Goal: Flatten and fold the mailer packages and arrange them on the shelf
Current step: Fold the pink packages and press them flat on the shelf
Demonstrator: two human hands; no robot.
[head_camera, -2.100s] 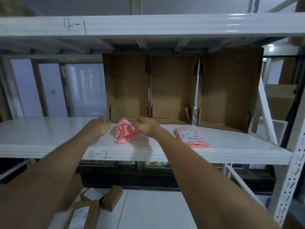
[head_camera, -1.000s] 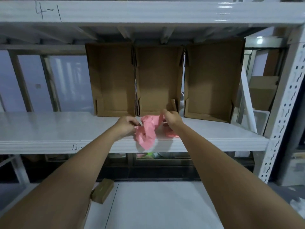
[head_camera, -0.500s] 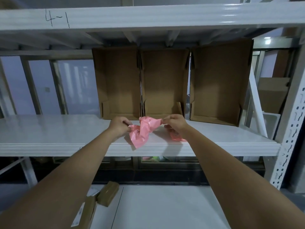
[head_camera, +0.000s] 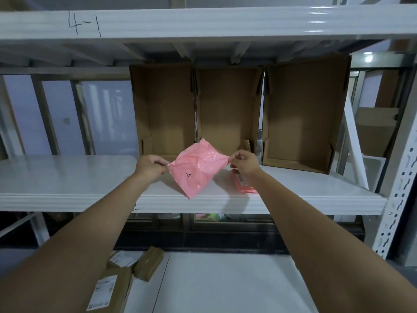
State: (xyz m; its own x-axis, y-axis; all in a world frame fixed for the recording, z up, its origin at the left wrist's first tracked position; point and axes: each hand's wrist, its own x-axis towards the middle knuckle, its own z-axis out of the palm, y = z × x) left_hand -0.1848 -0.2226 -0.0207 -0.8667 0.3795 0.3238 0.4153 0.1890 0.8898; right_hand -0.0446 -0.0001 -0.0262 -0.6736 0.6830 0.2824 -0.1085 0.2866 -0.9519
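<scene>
Both hands pinch a crumpled pink mailer (head_camera: 198, 167) by opposite corners, left hand (head_camera: 150, 164) and right hand (head_camera: 243, 162) stretching it above the white shelf (head_camera: 67, 177). A second pink mailer (head_camera: 242, 184) lies on the shelf beneath the right wrist, before three open cardboard boxes (head_camera: 228, 109).

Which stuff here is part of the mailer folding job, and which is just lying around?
Job: pink mailer pinched between left hand and right hand; second pink mailer lying on the shelf.
Lying about: three open cardboard boxes; brown parcels below.
</scene>
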